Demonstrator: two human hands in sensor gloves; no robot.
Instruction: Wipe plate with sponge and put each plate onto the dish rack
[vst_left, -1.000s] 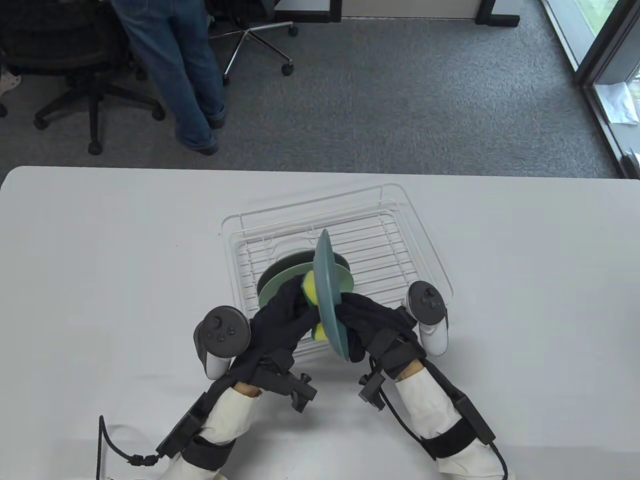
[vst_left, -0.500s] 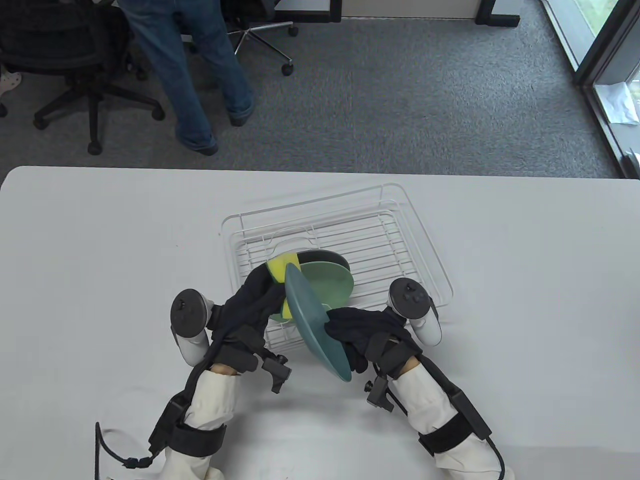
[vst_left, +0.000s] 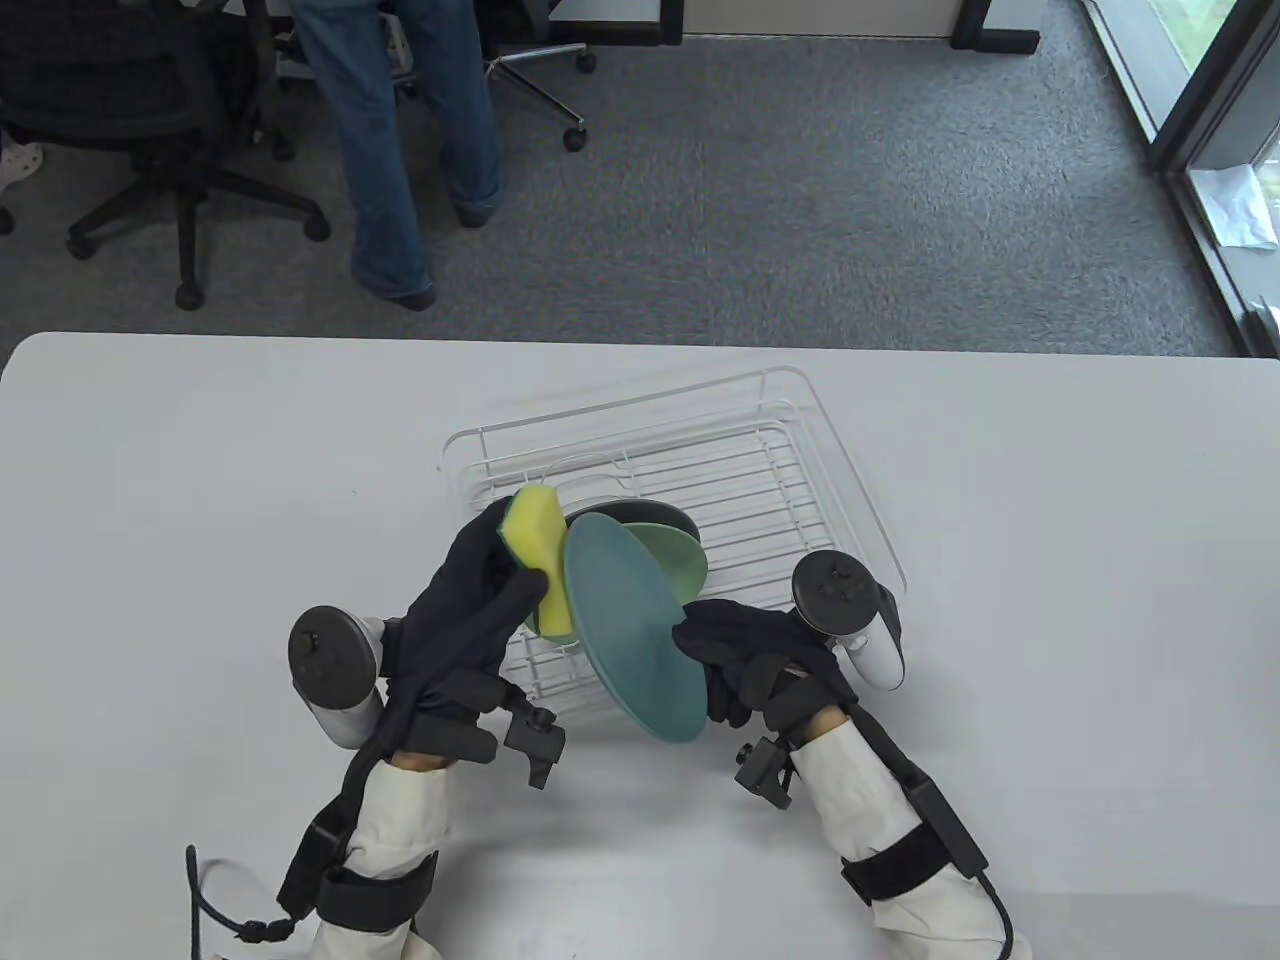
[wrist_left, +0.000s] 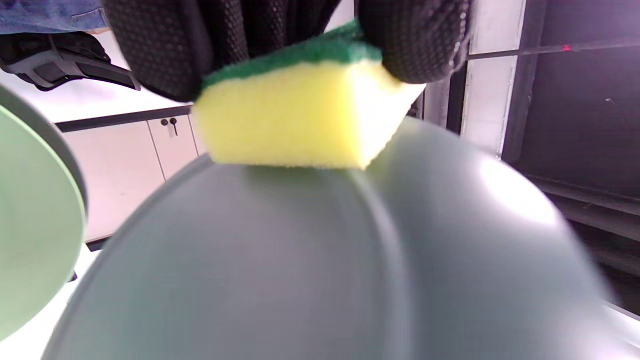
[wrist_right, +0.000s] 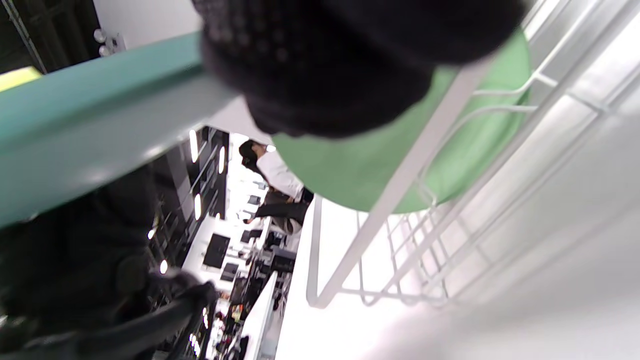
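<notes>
**Sponge on the teal plate above the rack's near edge**

Table view: your left hand (vst_left: 470, 600) grips the yellow sponge (vst_left: 540, 555), fingers and thumb curled round it, its face against the left rim of the teal plate (vst_left: 635, 625). Your right hand (vst_left: 745, 655) clamps that plate by its right edge and holds it tilted over the near left part of the white dish rack (vst_left: 800, 480). Two more plates stand in the rack just behind it, a light green plate (vst_left: 680, 560) and a dark plate (vst_left: 655, 512). The rack sits on the white table (vst_left: 1050, 600). On the far floor a person in jeans (vst_left: 400, 150) stands by an office chair (vst_left: 130, 120).

Left wrist view: your fingers (wrist_left: 415, 40) pinch the sponge, green scouring side up, yellow side touching the plate's curved surface. The light green plate shows at the left.

Right wrist view: blurred; your fingers (wrist_right: 320, 75) wrap the teal rim, with rack wires and the light green plate just beyond
</notes>
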